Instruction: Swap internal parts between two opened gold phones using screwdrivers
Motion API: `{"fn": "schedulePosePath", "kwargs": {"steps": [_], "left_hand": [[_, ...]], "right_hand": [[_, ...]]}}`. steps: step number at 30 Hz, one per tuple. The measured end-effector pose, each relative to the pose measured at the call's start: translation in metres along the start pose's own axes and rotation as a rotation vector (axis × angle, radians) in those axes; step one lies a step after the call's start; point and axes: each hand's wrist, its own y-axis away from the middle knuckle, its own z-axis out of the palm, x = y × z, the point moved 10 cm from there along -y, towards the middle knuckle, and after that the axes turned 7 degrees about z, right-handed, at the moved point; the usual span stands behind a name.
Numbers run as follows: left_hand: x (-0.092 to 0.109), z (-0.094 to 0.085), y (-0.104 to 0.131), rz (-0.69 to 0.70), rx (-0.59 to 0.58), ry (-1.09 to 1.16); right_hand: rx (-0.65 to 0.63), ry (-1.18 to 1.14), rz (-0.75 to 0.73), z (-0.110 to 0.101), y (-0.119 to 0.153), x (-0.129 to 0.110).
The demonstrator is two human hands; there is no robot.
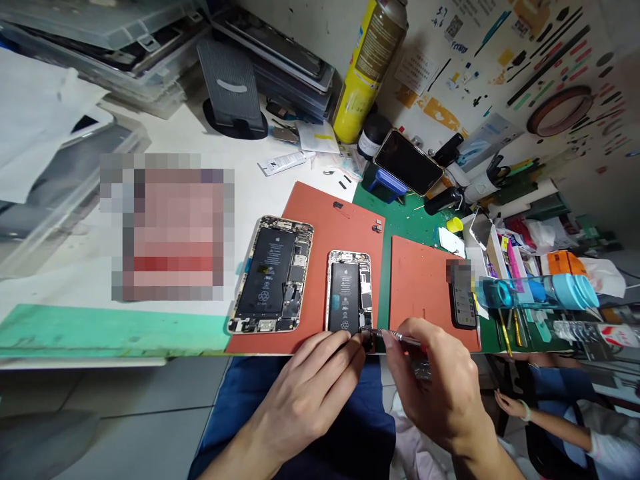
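A smaller opened smartphone [345, 287] lies on the brown-red mat, its black battery and circuit boards exposed. At its lower end, the fingers of my left hand [313, 383] are close together and hold the edge; the thumb is hidden. My right hand [437, 373] pinches a slim metal tool [397, 335] with a ridged grip. The tool's tip is at the phone's lower right corner, by my left fingertips, where the exact contact is hard to make out. To the left is a larger opened smartphone [273, 277], also with its battery showing.
A second brown-red mat [417, 283] with a dark phone [464, 300] lies to the right. Behind stand a yellow spray can [370, 70], a propped phone [409, 162] and plastic cases [165, 83]. Another person's hand [511, 404] appears at lower right.
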Motion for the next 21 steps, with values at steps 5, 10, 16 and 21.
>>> {"fn": "schedulePosePath", "kwargs": {"steps": [5,10,16,21], "left_hand": [[-0.0005,0.0008,0.0011,0.004,0.003,0.003],[-0.001,0.002,0.0008,0.011,-0.004,0.019],[-0.0011,0.0025,0.0023,0.011,-0.004,0.024],[-0.0011,0.0009,0.0016,0.011,0.003,0.034]], "right_hand": [[-0.012,-0.036,0.009,0.0014,-0.0027,0.0017],[-0.024,-0.057,-0.001,0.002,-0.0032,0.0018],[-0.022,-0.062,-0.008,0.0002,-0.0052,0.0008],[-0.006,-0.059,-0.012,-0.0014,-0.0044,0.0018]]}}
